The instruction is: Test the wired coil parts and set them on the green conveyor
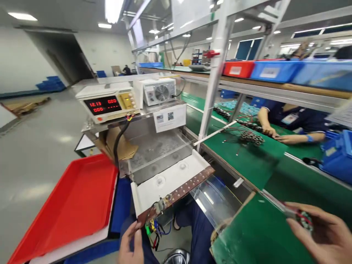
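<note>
Round component (304, 220), with red wire and a green part showing, sits pinched between the thumb and fingers of my right hand (326, 233), above the green work surface (255, 234) at the lower right. My left hand (131, 244) is at the near left end of a brown strip (189, 186) dotted with metal studs; I cannot tell whether its fingertips are closed on anything. The strip runs along the front edge of a white tray (170, 176) marked by two round spots, and colored clip leads (155, 227) hang beneath it.

Behind the tray, a bench power supply (106, 102) shows red digits reading 12.13 and 0.00, beside a white unit with a fan grille (160, 92). A large red tray (79, 190) lies to the left. Across the green-topped bench, a co-worker (291, 119) in dark blue, wearing a badge and a blue wristband, has both hands at a row of small black parts (249, 125), near a cluster of round pieces (251, 138). Red and blue bins (275, 71) line the shelf above.
</note>
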### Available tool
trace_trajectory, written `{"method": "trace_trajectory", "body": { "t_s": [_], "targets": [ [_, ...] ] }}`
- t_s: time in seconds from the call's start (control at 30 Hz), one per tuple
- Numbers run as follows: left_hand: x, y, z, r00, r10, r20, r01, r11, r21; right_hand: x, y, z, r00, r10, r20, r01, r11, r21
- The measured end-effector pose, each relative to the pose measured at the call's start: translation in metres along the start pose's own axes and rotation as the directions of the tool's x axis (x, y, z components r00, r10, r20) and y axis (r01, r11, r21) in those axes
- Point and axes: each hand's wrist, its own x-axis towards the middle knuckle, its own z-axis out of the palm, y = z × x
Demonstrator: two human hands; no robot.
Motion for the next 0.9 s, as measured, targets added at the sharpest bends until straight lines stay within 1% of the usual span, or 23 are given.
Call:
{"method": "trace_trajectory", "body": {
  "t_s": [0.03,0.07,0.1,0.13,0.17,0.2,0.23,0.27,0.3,0.33,0.37,0.4,0.43,0.5,0.53,0.57,0.6,0.67,0.73,0.8,0.83,0.9],
  "targets": [
    [-0.006,0.019,0.003,0.997,0.068,0.025,-0.067,0.996,-0.055,-0.003,-0.018,0.014,0.984,-0.063,0.165,0.049,0.995,0.086],
    [-0.012,0.040,0.006,0.986,0.149,0.075,-0.141,0.985,-0.103,-0.005,-0.035,0.030,0.932,-0.118,0.343,0.069,0.986,0.152],
    [-0.017,0.061,0.009,0.968,0.234,0.092,-0.219,0.965,-0.147,-0.008,-0.051,0.048,0.843,-0.173,0.509,0.079,0.976,0.201],
    [-0.022,0.082,0.011,0.942,0.316,0.110,-0.293,0.939,-0.181,-0.010,-0.066,0.068,0.738,-0.223,0.637,0.090,0.968,0.234],
    [-0.025,0.099,0.012,0.910,0.386,0.150,-0.354,0.914,-0.199,-0.012,-0.080,0.091,0.622,-0.269,0.735,0.103,0.959,0.264],
    [-0.026,0.112,0.013,0.877,0.426,0.221,-0.390,0.901,-0.189,-0.015,-0.092,0.116,0.520,-0.314,0.794,0.119,0.947,0.297],
    [-0.024,0.120,0.015,0.854,0.418,0.311,-0.386,0.908,-0.161,-0.018,-0.102,0.144,0.444,-0.354,0.823,0.140,0.935,0.327],
    [-0.020,0.123,0.016,0.833,0.367,0.413,-0.344,0.930,-0.131,-0.022,-0.108,0.174,0.403,-0.387,0.829,0.168,0.922,0.349],
    [-0.015,0.121,0.017,0.813,0.278,0.512,-0.261,0.959,-0.106,-0.026,-0.111,0.205,0.399,-0.417,0.817,0.199,0.909,0.367],
    [-0.009,0.115,0.019,0.789,0.173,0.590,-0.144,0.985,-0.095,-0.031,-0.110,0.237,0.411,-0.439,0.799,0.231,0.898,0.374],
    [-0.003,0.105,0.020,0.763,0.079,0.641,-0.016,0.995,-0.103,-0.037,-0.107,0.269,0.415,-0.453,0.789,0.259,0.890,0.375],
    [0.002,0.094,0.020,0.741,0.009,0.672,0.103,0.987,-0.126,-0.042,-0.101,0.299,0.411,-0.456,0.790,0.283,0.887,0.365],
    [0.005,0.082,0.020,0.721,-0.036,0.692,0.201,0.967,-0.159,-0.048,-0.094,0.328,0.404,-0.441,0.802,0.313,0.890,0.332],
    [0.008,0.060,0.018,0.687,-0.085,0.722,0.343,0.914,-0.219,-0.060,-0.081,0.377,0.389,-0.358,0.848,0.385,0.900,0.204],
    [0.007,0.051,0.017,0.654,-0.098,0.750,0.405,0.883,-0.237,-0.066,-0.076,0.396,0.384,-0.309,0.870,0.429,0.894,0.128],
    [0.005,0.043,0.015,0.610,-0.108,0.785,0.471,0.846,-0.250,-0.071,-0.072,0.412,0.379,-0.262,0.888,0.475,0.878,0.056],
    [0.002,0.036,0.014,0.565,-0.118,0.817,0.538,0.803,-0.257,-0.076,-0.070,0.425,0.374,-0.224,0.900,0.521,0.854,-0.003],
    [-0.004,0.026,0.014,0.485,-0.142,0.863,0.653,0.715,-0.250,-0.083,-0.068,0.443,0.363,-0.180,0.914,0.598,0.798,-0.081],
    [-0.009,0.019,0.017,0.433,-0.179,0.883,0.728,0.647,-0.226,-0.087,-0.065,0.453,0.369,-0.157,0.916,0.640,0.758,-0.127],
    [-0.012,0.015,0.021,0.409,-0.208,0.888,0.765,0.608,-0.210,-0.089,-0.062,0.459,0.386,-0.144,0.911,0.654,0.740,-0.160],
    [-0.012,0.015,0.023,0.404,-0.209,0.891,0.770,0.603,-0.208,-0.089,-0.059,0.460,0.392,-0.139,0.909,0.656,0.735,-0.171],
    [-0.009,0.018,0.027,0.407,-0.189,0.894,0.757,0.618,-0.214,-0.090,-0.055,0.463,0.391,-0.128,0.911,0.660,0.730,-0.181]
  ]
}}
